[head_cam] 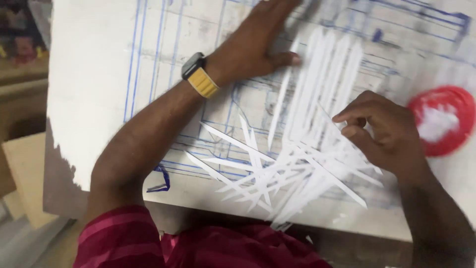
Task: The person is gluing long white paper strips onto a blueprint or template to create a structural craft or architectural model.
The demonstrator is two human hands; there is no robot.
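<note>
A pale board (94, 99) with blue ruled lines carries scattered thin white paper strips (297, 164). The left hand (258, 44) presses flat, fingers spread; the right hand (384, 131) fingers pinch strips beside a red round lid (453, 141).

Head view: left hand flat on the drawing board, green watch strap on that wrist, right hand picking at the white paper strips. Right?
Not quite: the head view shows the watch strap is yellow, not green. The rest holds: the left hand lies flat on the drawing board, and the right hand picks at the white paper strips.
</note>
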